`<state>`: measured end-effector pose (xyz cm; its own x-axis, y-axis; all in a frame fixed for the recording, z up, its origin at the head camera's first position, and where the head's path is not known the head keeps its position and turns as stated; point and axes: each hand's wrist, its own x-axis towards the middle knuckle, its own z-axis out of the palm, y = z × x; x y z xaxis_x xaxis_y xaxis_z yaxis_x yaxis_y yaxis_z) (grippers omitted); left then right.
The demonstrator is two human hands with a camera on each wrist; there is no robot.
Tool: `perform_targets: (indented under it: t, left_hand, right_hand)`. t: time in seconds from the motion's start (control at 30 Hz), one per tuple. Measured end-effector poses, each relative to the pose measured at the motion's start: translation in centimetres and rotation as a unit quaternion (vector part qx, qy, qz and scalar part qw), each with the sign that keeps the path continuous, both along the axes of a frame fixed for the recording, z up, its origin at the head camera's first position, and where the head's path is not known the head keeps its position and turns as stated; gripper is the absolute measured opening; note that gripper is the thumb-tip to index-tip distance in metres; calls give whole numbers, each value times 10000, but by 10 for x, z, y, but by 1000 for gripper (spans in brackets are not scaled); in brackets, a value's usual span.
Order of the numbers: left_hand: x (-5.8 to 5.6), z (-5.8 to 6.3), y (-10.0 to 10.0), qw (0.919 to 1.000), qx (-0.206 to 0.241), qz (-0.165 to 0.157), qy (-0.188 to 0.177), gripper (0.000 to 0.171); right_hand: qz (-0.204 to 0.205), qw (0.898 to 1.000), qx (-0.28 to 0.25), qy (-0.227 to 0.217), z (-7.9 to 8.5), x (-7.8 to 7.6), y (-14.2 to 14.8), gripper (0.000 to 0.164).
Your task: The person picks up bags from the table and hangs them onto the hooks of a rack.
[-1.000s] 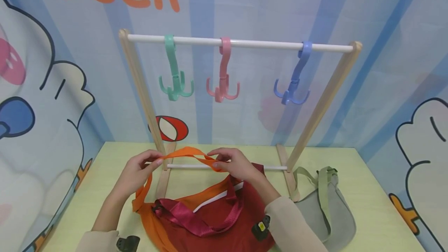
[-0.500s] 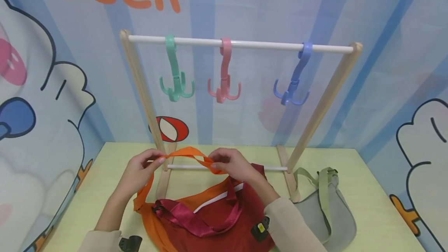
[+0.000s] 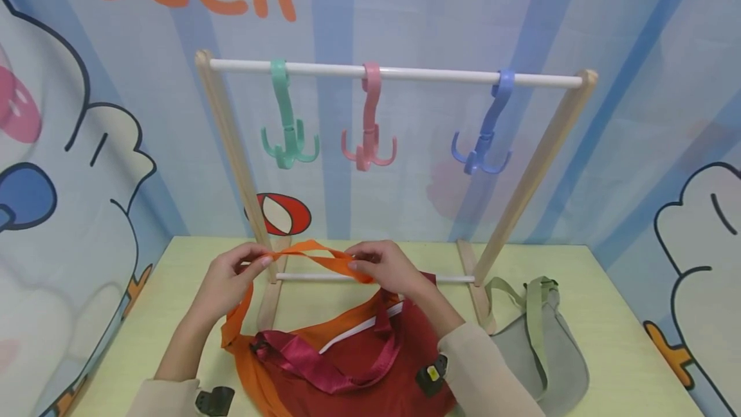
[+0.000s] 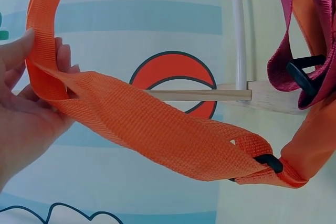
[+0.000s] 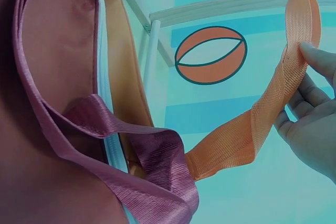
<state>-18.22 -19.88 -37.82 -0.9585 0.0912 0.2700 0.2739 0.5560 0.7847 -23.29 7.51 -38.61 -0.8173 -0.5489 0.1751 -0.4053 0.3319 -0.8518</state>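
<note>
A red and orange bag (image 3: 359, 372) with a white zipper lies on the table in the head view, its lower part cut off by the frame. My left hand (image 3: 226, 282) pinches the orange strap (image 3: 324, 259) of this bag between thumb and fingers. To its right, my right hand (image 3: 388, 266) pinches the same strap, which runs twisted between both hands above the bag. In the left wrist view, the orange strap (image 4: 157, 124) runs down to a black buckle (image 4: 269, 162). A shiny maroon handle (image 5: 163, 166) droops over the bag in the right wrist view.
Behind the hands stands a wooden rack with a white top bar (image 3: 434, 73). From it hang a green hook (image 3: 286, 118), a pink hook (image 3: 369, 121) and a blue hook (image 3: 489, 124). At the right lies a grey-green bag (image 3: 538, 352), close to the rack's foot.
Both hands have risen very slightly, still pinching the orange strap. Between them the strap has turned and looks thinner. The bag and hooks stay put.
</note>
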Motion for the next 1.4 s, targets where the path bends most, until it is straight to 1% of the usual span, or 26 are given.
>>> perform_targets:
  t: [0.3, 0.47, 0.77, 0.97, 1.2, 1.4]
  left_hand:
    - [1, 9, -1, 9998, -168, 85, 44, 23]
    - [1, 13, -1, 9997, -196, 129, 49, 25]
    - [0, 23, 1, 9995, -159, 117, 247, 26]
    - [-1, 27, 1, 9992, -167, 153, 333, 25]
    - [-1, 30, 0, 9989, -215, 290, 308, 26]
    - [-2, 34, -1, 9982, -185, 361, 441, 27]
  right_hand:
    - [32, 9996, 76, 264, 12, 0, 0, 18]
    - [24, 9996, 119, 255, 14, -2, 0, 15]
    - [28, 9989, 112, 458, 24, -3, -1, 6]
    - [-50, 9990, 98, 436, 27, -5, -2, 6]
    - [-99, 9997, -7, 241, 30, -6, 0, 13]
    - [-54, 9996, -44, 261, 33, -8, -1, 17]
